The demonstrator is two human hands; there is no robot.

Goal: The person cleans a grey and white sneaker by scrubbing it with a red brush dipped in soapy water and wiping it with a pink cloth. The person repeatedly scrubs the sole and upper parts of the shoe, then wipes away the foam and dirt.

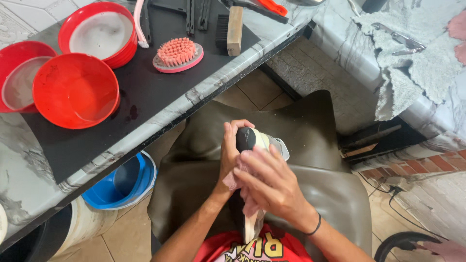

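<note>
Gripping a shoe, both hands press a pink cloth.

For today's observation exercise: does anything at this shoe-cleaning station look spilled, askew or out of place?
Small wet patches sit on the black mat beside the nearest red bowl, like splashed water. A grey cloth hangs crumpled over the counter edge. Otherwise nothing stands out: the left hand steadies the shoe while the right hand presses a pink rag on it.
</note>
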